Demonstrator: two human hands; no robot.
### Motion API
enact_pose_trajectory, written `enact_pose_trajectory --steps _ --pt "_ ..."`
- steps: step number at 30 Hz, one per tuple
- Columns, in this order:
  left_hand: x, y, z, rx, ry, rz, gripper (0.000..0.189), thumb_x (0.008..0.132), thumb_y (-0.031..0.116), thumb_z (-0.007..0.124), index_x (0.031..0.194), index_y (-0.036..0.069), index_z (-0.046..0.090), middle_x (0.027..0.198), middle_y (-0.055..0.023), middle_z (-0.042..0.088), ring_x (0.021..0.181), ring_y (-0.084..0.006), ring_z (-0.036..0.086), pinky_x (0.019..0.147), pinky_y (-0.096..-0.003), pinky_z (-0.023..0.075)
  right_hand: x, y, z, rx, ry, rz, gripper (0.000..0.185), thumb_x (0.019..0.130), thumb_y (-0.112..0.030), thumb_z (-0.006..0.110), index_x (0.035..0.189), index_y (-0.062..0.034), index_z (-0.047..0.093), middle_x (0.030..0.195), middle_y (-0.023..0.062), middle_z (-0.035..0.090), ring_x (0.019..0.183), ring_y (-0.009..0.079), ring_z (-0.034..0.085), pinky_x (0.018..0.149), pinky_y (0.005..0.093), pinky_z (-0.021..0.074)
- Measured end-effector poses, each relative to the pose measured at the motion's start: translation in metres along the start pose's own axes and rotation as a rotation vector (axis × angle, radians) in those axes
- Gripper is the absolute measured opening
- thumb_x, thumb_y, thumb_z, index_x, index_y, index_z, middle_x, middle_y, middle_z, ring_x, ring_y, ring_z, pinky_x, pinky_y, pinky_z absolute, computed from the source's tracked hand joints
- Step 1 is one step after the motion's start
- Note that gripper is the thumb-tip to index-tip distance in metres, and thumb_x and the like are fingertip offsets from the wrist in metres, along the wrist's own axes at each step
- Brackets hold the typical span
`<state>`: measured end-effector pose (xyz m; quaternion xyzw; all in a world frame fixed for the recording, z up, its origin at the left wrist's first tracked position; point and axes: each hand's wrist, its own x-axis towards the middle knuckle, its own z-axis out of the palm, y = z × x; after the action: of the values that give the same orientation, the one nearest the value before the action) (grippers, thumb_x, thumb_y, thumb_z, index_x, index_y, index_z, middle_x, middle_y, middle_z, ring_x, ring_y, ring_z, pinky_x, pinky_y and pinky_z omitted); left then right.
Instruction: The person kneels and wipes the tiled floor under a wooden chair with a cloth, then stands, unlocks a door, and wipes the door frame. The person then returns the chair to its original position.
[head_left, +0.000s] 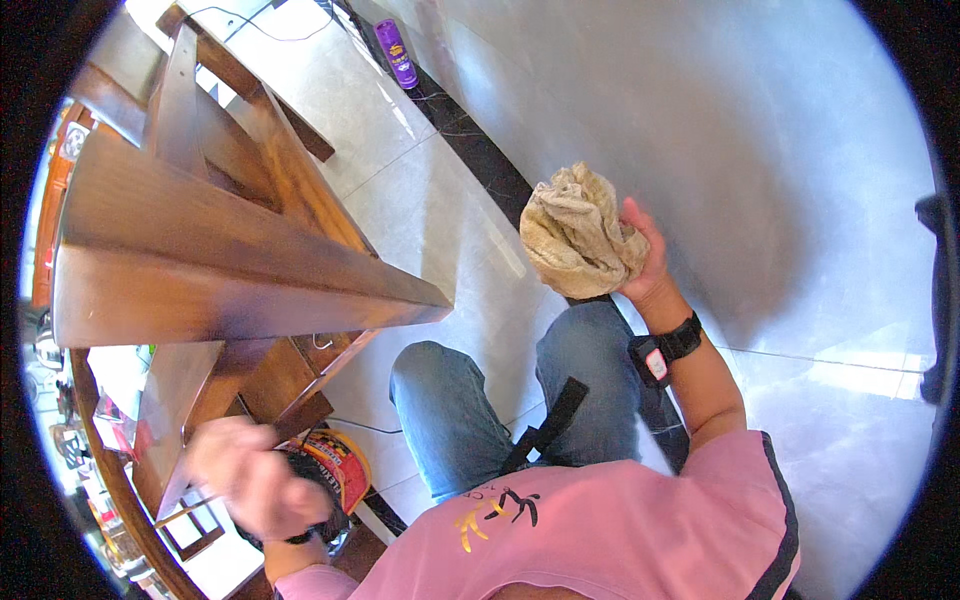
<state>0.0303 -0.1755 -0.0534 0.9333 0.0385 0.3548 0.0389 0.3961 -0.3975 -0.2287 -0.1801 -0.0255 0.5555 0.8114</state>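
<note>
My right hand holds a crumpled tan cloth in front of my right knee, above the tiled floor. My left hand is blurred at the lower left, near the wooden furniture, and its finger pose is unclear. A brown wooden beam, part of the furniture, stretches from the left towards the middle of the view. Below it is a wooden shelf or drawer part.
A purple can stands on the dark floor strip. Beside my left hand lies a coiled item in red and yellow packaging. A thin cable crosses the floor near my left leg. Various blurred items line the far left.
</note>
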Motion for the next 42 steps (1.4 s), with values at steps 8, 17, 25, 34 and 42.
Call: enact_pose_trajectory --steps 8,17,25,34,42 --pt "-0.001 0.026 0.213 -2.382 -0.538 -1.22 0.07 0.101 0.06 0.034 0.147 0.007 0.041 0.144 -0.0148 0.049 0.13 -0.0291 0.051 0.11 -0.0448 0.0395 0.007 0.006 0.073 -1.579 -0.402 -0.116 0.04 0.093 -0.022 0.061 0.13 -0.009 0.062 0.145 0.0223 0.046 0.133 0.0384 0.045 0.11 0.0446 0.0377" --pt "0.02 0.019 0.267 -2.563 -0.319 -1.228 0.063 0.098 0.046 0.054 0.146 0.007 0.042 0.147 -0.014 0.048 0.137 -0.0303 0.044 0.117 -0.0509 0.0299 -0.042 0.015 0.082 -1.92 -0.385 -0.222 0.044 0.081 -0.012 0.063 0.124 -0.0186 0.07 0.161 0.0185 0.026 0.149 0.0411 0.021 0.119 0.0503 0.0191" --pt "0.029 0.012 0.263 -2.422 -0.528 -0.888 0.055 0.099 0.037 0.054 0.143 0.006 0.043 0.144 -0.0123 0.051 0.134 -0.0279 0.047 0.116 -0.0467 0.0312 -0.044 0.022 0.089 -1.578 0.384 -0.588 0.02 0.084 -0.015 0.075 0.099 -0.0028 0.071 0.117 0.0114 0.063 0.107 0.0235 0.061 0.094 0.0334 0.048" --pt "0.041 0.033 0.257 -2.373 -0.63 -0.78 0.054 0.103 0.043 0.047 0.144 0.008 0.044 0.138 -0.0058 0.054 0.127 -0.0173 0.052 0.107 -0.0358 0.04 -0.033 0.04 0.098 -2.103 0.369 -0.65 0.027 0.086 -0.017 0.072 0.109 -0.0062 0.064 0.105 0.0102 0.063 0.096 0.027 0.062 0.081 0.0364 0.0507" --pt "0.047 0.034 0.254 -2.046 -0.559 -0.709 0.065 0.091 0.023 0.07 0.148 0.008 0.041 0.128 -0.0089 0.057 0.12 -0.0177 0.053 0.105 -0.0327 0.0406 -0.046 -0.011 0.083 -0.475 0.461 -0.364 0.032 0.1 -0.032 0.056 0.116 -0.0052 0.064 0.108 0.0098 0.069 0.099 0.0213 0.067 0.086 0.0342 0.0537"
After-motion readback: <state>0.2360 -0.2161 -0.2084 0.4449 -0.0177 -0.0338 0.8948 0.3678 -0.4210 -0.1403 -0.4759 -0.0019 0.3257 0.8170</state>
